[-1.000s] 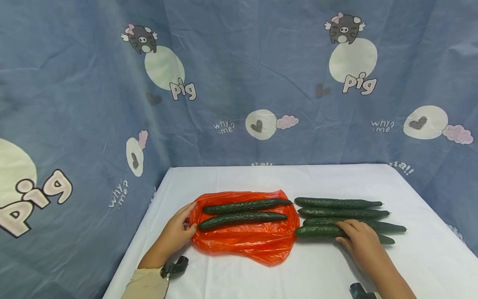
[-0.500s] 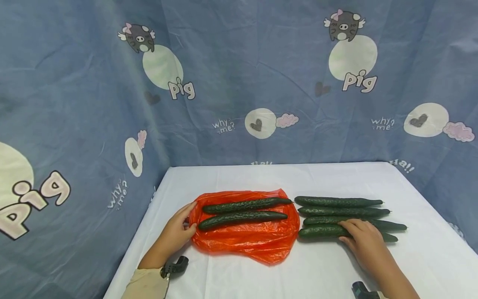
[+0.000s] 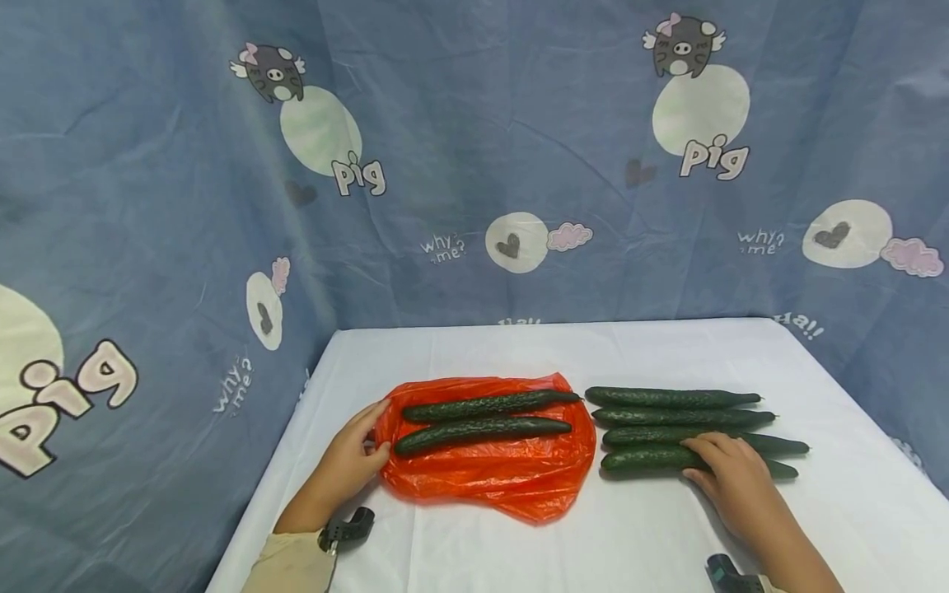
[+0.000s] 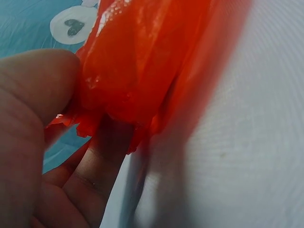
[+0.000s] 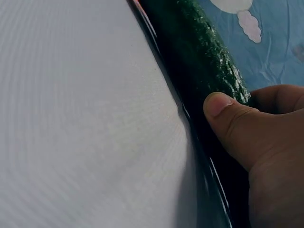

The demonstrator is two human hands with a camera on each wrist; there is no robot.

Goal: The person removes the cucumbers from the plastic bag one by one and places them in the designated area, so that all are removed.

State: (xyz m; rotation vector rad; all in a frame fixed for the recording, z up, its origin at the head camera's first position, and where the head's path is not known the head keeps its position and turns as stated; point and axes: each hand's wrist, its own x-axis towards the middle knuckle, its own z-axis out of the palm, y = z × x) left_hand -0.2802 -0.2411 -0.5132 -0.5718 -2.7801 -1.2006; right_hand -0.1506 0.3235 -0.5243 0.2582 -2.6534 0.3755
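A red plastic bag (image 3: 482, 482) lies flat on the white-covered table, with two long dark green cucumbers (image 3: 482, 436) side by side on top of it. My left hand (image 3: 348, 461) pinches the bag's left edge; in the left wrist view the thin red film (image 4: 137, 61) runs between thumb and fingers. To the right of the bag lie several more cucumbers (image 3: 667, 399) in a row. Around the nearest cucumber (image 3: 641, 459) of that row, my right hand (image 3: 734, 486) has its thumb and fingers, as the right wrist view confirms on the cucumber (image 5: 190, 52).
A white cloth (image 3: 474, 556) covers the table. Blue fabric printed with pigs and clouds (image 3: 474, 123) hangs behind it and along the left side. Each wrist carries a black camera mount (image 3: 348, 527).
My right hand has slid the nearest cucumber a little to the right, away from the bag's edge and more in line with the row. The left hand and the bag stay put.
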